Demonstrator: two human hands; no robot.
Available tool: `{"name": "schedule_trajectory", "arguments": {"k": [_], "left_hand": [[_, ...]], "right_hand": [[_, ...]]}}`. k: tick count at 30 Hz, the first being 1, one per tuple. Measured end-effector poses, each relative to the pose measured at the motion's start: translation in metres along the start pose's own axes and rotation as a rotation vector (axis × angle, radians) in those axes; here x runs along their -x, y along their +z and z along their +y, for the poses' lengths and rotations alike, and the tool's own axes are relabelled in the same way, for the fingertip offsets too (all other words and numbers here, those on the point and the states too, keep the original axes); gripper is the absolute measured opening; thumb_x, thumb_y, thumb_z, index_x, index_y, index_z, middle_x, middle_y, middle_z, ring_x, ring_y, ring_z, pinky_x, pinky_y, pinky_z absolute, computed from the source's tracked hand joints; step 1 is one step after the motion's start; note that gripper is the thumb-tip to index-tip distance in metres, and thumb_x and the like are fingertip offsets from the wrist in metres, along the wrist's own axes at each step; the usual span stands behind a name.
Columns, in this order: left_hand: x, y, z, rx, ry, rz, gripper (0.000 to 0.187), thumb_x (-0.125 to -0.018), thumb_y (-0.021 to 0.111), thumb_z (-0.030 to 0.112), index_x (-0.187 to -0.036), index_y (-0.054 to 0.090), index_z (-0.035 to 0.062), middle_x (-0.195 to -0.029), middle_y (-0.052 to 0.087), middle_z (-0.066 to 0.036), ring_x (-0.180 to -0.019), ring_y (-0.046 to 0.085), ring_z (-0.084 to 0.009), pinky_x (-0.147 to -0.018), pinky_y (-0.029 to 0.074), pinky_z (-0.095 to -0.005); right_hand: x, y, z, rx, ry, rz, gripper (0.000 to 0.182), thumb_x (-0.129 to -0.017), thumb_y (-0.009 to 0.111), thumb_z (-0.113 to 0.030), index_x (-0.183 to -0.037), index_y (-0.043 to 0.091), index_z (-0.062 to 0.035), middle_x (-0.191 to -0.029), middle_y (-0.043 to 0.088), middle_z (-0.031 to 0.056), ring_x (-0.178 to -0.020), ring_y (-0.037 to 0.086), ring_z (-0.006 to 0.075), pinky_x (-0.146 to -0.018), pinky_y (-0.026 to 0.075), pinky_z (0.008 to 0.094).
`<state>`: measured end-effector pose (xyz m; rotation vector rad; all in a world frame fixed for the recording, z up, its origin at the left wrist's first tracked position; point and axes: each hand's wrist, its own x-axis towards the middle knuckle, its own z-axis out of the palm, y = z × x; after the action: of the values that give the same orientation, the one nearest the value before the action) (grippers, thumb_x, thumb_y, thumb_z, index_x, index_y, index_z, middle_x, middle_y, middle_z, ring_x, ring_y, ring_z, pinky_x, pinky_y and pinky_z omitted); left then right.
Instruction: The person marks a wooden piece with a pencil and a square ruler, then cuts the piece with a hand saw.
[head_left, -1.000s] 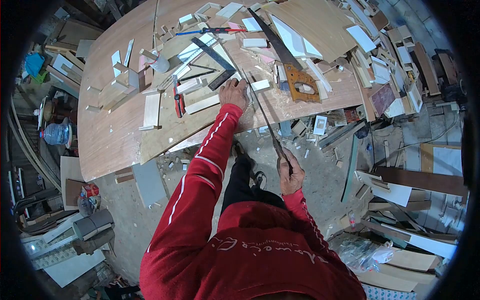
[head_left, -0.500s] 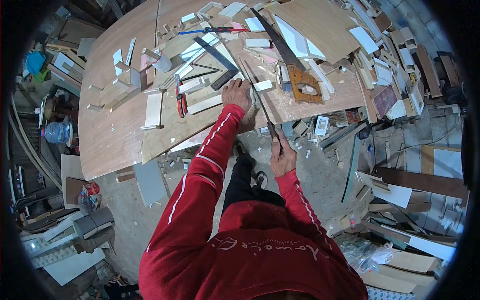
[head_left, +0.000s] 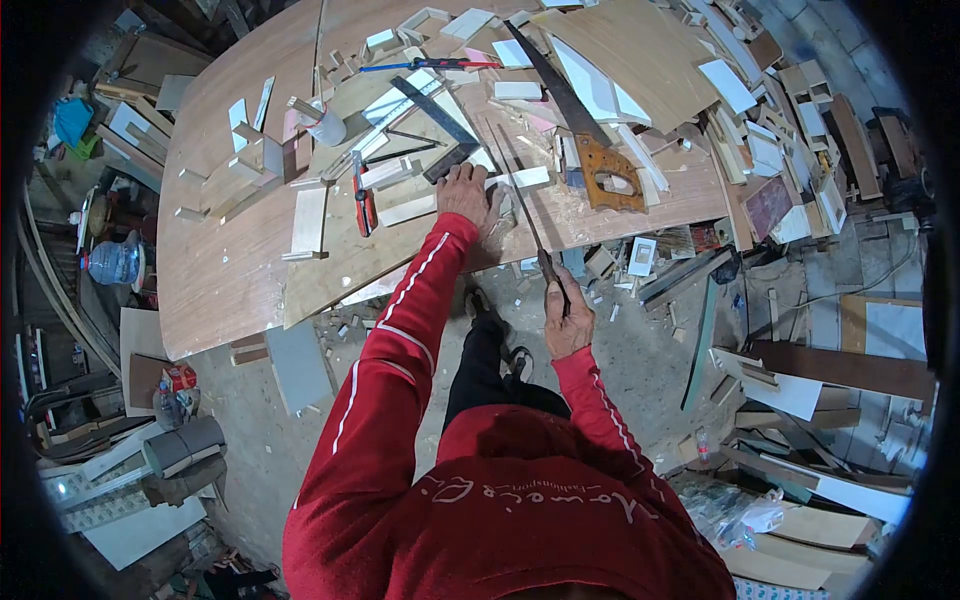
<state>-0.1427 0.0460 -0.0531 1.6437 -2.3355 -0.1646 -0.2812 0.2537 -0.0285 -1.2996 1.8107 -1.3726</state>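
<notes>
1. Slid slightly left since the earlier frame, my left hand (head_left: pixel 465 196) lies palm down by the black square (head_left: pixel 448 162), thumb spread; whether it grips anything, I can't tell.
2. Pale strip (head_left: pixel 530 177): on the workbench (head_left: pixel 228 275), just right of that hand, with more of it showing now.
3. Narrow saw (head_left: pixel 531 224): its blade crosses the strip (from my view, at least).
4. Right hand (head_left: pixel 568 318): closed round its handle.
5. Broad saw (head_left: pixel 556 85): lying flat, wooden handle toward me.

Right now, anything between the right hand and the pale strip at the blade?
Only the thin saw gripped in the right hand, its blade crossing the pale strip beside the left hand. Nothing else visible in between.
</notes>
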Motion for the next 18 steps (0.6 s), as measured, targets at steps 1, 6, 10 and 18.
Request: {"name": "schedule_trajectory", "arguments": {"k": [1, 6, 10, 18], "left_hand": [[0.000, 0.002, -0.001, 0.003, 0.012, 0.005, 0.045, -0.085, 0.057, 0.045, -0.108, 0.058, 0.0065, -0.106, 0.055, -0.014, -0.107, 0.051, -0.0319, -0.088, 0.040, -0.0487], [0.006, 0.005, -0.006, 0.055, 0.087, 0.013, 0.036, -0.084, 0.058, 0.040, -0.108, 0.061, 0.0133, -0.108, 0.055, -0.010, -0.105, 0.050, -0.0294, -0.086, 0.040, -0.0466], [0.009, 0.020, -0.003, 0.024, 0.087, 0.166, 0.034, -0.082, 0.062, 0.037, -0.111, 0.063, 0.0179, -0.109, 0.053, -0.007, -0.106, 0.047, -0.0277, -0.085, 0.037, -0.0469], [0.005, 0.021, 0.004, 0.019, 0.011, 0.091, 0.033, -0.079, 0.065, 0.033, -0.108, 0.064, 0.0165, -0.107, 0.052, -0.007, -0.105, 0.046, -0.0270, -0.086, 0.033, -0.0484]], "right_hand": [[0.000, 0.000, 0.000, 0.004, 0.001, -0.002, 0.029, -0.097, 0.049, -0.016, -0.123, 0.057, -0.0044, -0.103, 0.066, 0.0147, -0.090, 0.061, 0.0160, -0.080, 0.048, 0.0289], [-0.001, 0.001, 0.003, 0.041, -0.014, -0.016, 0.032, -0.094, 0.051, -0.017, -0.124, 0.057, -0.0114, -0.097, 0.067, 0.0189, -0.080, 0.070, 0.0317, -0.065, 0.052, 0.0356], [-0.004, 0.003, 0.009, 0.060, -0.085, 0.002, 0.033, -0.094, 0.051, -0.017, -0.125, 0.057, -0.0123, -0.095, 0.067, 0.0192, -0.076, 0.070, 0.0314, -0.063, 0.051, 0.0357], [-0.009, -0.001, 0.004, 0.021, -0.031, -0.061, 0.033, -0.094, 0.051, -0.017, -0.127, 0.056, -0.0107, -0.100, 0.068, 0.0202, -0.088, 0.069, 0.0315, -0.070, 0.052, 0.0341]]}}
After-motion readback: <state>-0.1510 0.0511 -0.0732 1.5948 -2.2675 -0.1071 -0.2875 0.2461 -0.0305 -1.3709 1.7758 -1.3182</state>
